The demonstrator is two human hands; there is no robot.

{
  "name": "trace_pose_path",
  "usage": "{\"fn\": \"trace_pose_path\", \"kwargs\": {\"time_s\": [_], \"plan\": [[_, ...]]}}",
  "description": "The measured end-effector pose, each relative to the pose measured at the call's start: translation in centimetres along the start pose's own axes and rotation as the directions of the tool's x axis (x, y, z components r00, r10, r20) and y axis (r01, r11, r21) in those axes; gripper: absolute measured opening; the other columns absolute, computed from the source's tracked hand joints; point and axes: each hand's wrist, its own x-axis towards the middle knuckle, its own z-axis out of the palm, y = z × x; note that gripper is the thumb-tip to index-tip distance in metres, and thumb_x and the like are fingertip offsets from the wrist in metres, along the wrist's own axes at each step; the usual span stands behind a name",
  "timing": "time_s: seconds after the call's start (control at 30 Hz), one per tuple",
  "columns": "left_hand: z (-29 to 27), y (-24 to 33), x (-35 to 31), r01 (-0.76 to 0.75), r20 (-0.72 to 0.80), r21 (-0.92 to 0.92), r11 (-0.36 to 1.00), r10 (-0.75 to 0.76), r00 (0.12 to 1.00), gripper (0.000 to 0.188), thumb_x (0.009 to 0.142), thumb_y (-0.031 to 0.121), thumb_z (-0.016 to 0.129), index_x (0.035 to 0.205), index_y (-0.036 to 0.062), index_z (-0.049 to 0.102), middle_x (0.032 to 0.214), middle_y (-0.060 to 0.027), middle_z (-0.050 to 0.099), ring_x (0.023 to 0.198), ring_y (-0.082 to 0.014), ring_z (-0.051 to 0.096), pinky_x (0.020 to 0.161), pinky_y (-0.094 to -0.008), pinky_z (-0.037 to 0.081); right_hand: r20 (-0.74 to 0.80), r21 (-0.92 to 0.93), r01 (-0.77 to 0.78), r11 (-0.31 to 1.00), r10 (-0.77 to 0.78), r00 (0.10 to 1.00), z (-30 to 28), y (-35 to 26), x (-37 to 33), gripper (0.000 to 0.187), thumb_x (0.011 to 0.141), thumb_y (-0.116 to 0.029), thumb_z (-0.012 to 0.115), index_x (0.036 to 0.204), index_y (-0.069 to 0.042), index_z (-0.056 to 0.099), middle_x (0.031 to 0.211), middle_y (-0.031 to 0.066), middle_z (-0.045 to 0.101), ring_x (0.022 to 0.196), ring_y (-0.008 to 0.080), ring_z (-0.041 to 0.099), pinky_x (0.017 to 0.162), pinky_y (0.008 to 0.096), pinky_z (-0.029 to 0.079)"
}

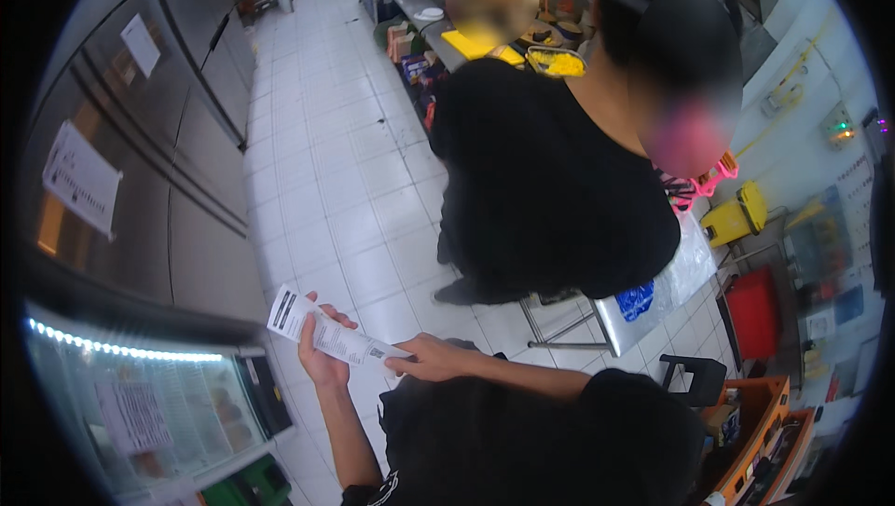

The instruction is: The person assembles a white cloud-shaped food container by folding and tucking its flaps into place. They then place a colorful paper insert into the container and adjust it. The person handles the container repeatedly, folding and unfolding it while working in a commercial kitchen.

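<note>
A long white printed receipt point(340, 336) is stretched between my two hands, its printed side facing up. My left hand point(323, 357) grips the receipt near its far left end, with the thumb on top and the fingers behind the paper. At the other end, my right hand point(431, 359) pinches the receipt's edge between thumb and fingers. Both hands are over the white tiled floor, in front of my black shirt.
A person in a black shirt point(559, 189) stands close ahead on the right, beside a metal table point(611, 324). Steel refrigerators point(140, 124) line the left, with a lit glass-door fridge point(177, 394) nearest. Farther off is a counter holding a yellow tray point(557, 62).
</note>
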Motion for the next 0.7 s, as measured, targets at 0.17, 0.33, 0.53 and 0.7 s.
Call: {"fn": "trace_pose_path", "kwargs": {"time_s": [0.17, 0.33, 0.53, 0.7], "plan": [[5.4, 0.5, 14.4, 0.271, 0.29, 0.033, 0.962, -0.269, 0.919, 0.051, 0.1, 0.022, 0.053, 0.143, -0.0001, 0.038, 0.098, -0.0161, 0.064, 0.085, -0.0314, 0.068, 0.078, -0.0454, 0.056, -0.176, 0.434, -0.121, 0.893, 0.216, 0.96, -4.6, -0.5, 7.1, 0.036, 0.103, -0.034, 0.061, 0.109, 0.0, 0.07, 0.082, 0.0076, 0.073, 0.066, 0.0132, 0.063, 0.064, 0.0299, 0.051], [9.4, -3.0, 24.7, 0.418, 0.404, 0.209, 0.884, -0.468, 0.786, 0.051, 0.094, 0.012, 0.061, 0.139, -0.0022, 0.04, 0.097, -0.0175, 0.064, 0.082, -0.032, 0.068, 0.076, -0.0466, 0.057, -0.33, 0.683, 0.009, 0.731, 0.297, 0.896, -9.4, 1.9, 14.6, 0.038, 0.104, -0.037, 0.06, 0.099, -0.002, 0.071, 0.075, 0.0035, 0.068, 0.061, 0.0084, 0.059, 0.056, 0.0248, 0.046], [11.6, -1.8, 42.5, 0.362, 0.259, 0.319, 0.876, -0.448, 0.856, 0.052, 0.091, 0.008, 0.065, 0.138, 0.0019, 0.043, 0.091, -0.0096, 0.061, 0.068, -0.0199, 0.06, 0.066, -0.035, 0.051, -0.568, 0.373, 0.197, 0.907, 0.056, 0.821, -20.8, 4.2, 28.3, 0.043, 0.103, -0.034, 0.059, 0.138, -0.009, 0.053, 0.099, 0.0062, 0.066, 0.083, 0.0119, 0.061, 0.071, 0.0269, 0.047], [13.8, 1.9, 55.4, 0.258, 0.302, 0.477, 0.84, -0.432, 0.849, 0.048, 0.093, 0.008, 0.065, 0.136, -0.0008, 0.047, 0.094, -0.0095, 0.062, 0.066, -0.0172, 0.056, 0.065, -0.0326, 0.05, -0.712, 0.46, 0.412, 0.787, 0.049, 0.7, -31.3, 2.6, 37.3, 0.049, 0.103, -0.029, 0.058, 0.146, -0.01, 0.042, 0.117, 0.0047, 0.061, 0.099, 0.013, 0.058, 0.079, 0.0289, 0.049]]}}
